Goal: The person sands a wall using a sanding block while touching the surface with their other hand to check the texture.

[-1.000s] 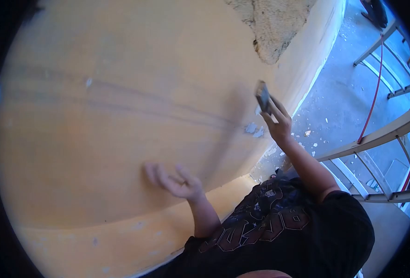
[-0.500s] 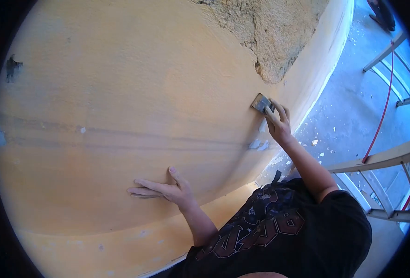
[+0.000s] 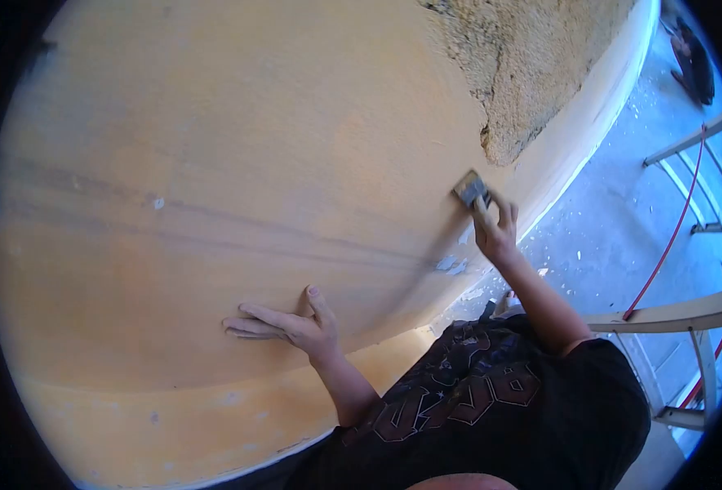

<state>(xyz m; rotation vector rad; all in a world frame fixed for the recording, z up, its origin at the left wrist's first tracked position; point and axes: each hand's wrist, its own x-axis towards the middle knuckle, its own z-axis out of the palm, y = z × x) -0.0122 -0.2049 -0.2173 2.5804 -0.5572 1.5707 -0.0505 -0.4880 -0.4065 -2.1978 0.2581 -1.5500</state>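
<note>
A yellow-orange plastered wall (image 3: 214, 147) curves across most of the head view. My right hand (image 3: 496, 229) grips a small scraper (image 3: 470, 189) with a flat, grey rectangular blade, which lies against the wall. Its handle, if there is one, is hidden by my fingers. Just above the blade, a rough patch (image 3: 532, 73) of exposed coarse material ends in a point. My left hand (image 3: 295, 324), dusty and holding nothing, rests on the wall lower down with its thumb spread from the fingers.
White spots (image 3: 450, 265) mark the wall below my right hand. On the right stand metal ladders (image 3: 671, 314) with a red cord (image 3: 663, 261) strung between them. Pale flakes litter the grey floor (image 3: 593, 212). Another person (image 3: 691, 61) shows partly at the upper right.
The view has shifted and turned, so the rough patch and ladders appear farther right and lower. The scraper has moved slightly along the wall beneath the patch. My left hand keeps its spread pose.
</note>
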